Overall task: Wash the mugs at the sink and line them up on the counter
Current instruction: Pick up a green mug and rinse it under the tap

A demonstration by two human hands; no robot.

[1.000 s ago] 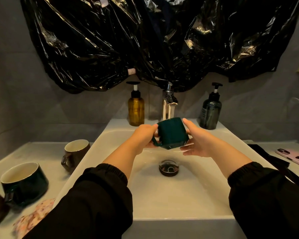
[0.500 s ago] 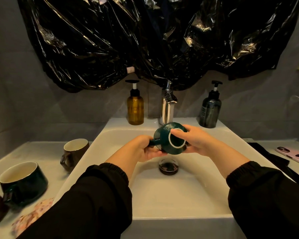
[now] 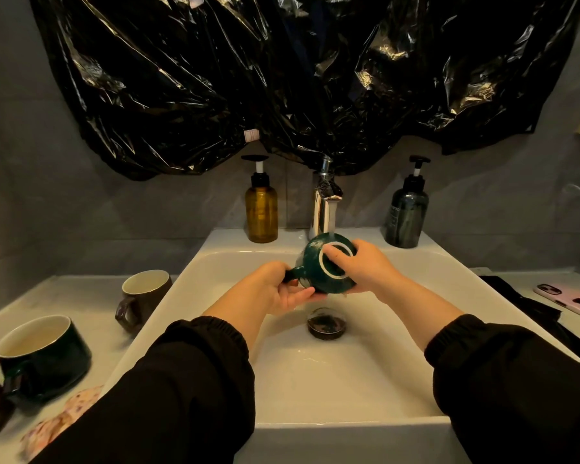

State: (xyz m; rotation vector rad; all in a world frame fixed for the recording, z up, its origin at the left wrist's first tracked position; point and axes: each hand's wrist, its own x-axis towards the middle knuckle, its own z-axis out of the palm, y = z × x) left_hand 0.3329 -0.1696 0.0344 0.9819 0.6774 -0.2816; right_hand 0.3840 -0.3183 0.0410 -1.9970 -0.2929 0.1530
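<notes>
Head view — both hands [image 3: 282, 289] clamped on green mug [image 3: 310, 262], right fingers [image 3: 332, 259] inside — tap [image 3: 323, 209] water barely discernible.

Mug [image 3: 310, 267] over sink [image 3: 315, 426], seemingly below faucet [image 3: 323, 209]

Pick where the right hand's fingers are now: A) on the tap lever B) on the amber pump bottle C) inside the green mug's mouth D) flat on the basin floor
C: the right hand has its fingers reaching inside the green mug, which is tipped under the tap.
</notes>
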